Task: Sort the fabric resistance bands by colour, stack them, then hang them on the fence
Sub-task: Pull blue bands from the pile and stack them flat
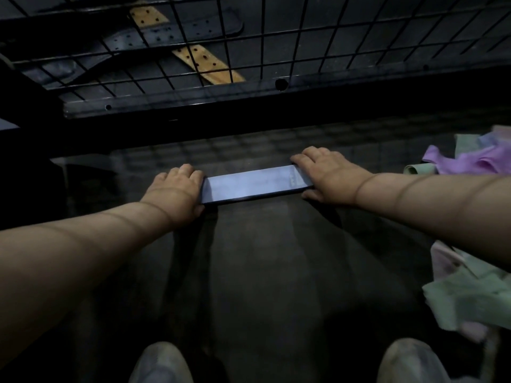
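A pale blue fabric band [249, 185] lies flat and stretched out on the dark floor in the middle of the view. My left hand [177, 186] grips its left end with curled fingers. My right hand [323, 172] grips its right end, fingers curled over the top edge and thumb below. A black wire-grid fence [276, 37] stands across the top of the view, beyond the band.
A loose pile of purple [464, 161] and green bands [470, 297] lies at the right edge. Several leather belts [171, 34] lie behind the fence grid. My two knees [163, 363] show at the bottom. A dark metal rail [193, 102] runs under the fence.
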Demonstrator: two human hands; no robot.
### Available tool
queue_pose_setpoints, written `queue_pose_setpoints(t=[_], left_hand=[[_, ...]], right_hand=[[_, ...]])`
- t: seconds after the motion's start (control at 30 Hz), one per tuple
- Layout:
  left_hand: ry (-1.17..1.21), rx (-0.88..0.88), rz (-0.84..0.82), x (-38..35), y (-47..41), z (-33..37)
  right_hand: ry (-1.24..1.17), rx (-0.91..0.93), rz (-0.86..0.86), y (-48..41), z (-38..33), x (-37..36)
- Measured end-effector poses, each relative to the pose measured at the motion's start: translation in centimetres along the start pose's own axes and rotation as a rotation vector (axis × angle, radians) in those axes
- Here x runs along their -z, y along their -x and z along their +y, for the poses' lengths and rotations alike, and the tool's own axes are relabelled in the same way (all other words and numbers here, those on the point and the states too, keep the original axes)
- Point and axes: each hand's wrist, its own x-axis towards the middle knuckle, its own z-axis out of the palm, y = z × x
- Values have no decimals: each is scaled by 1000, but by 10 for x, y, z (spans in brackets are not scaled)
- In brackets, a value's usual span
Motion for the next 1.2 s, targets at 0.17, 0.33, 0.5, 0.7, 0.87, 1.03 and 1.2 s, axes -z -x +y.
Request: queue_pose_setpoints(t=[0.17, 0.33, 0.5, 0.7, 0.87, 1.03, 1.2], left_hand=[[70, -27, 135, 11, 6, 24], [205, -102, 217, 28, -3, 75], [236, -317, 217, 41, -4, 128], [242, -431, 127, 57, -2, 194], [238, -533, 77, 73, -6, 257], [175, -617, -52, 92, -7, 312], [170, -653, -137, 104, -13, 362]], right_hand=[[-138, -99, 54, 29, 16, -6], [-170, -195, 40, 68, 41, -17], [-68, -252, 66, 116, 73, -42], [-16, -564, 111, 173, 114, -55], [-260, -520, 74, 202, 131, -64], [-427, -405, 147, 218, 114, -69], [-591, -486, 342, 247, 135, -70]])
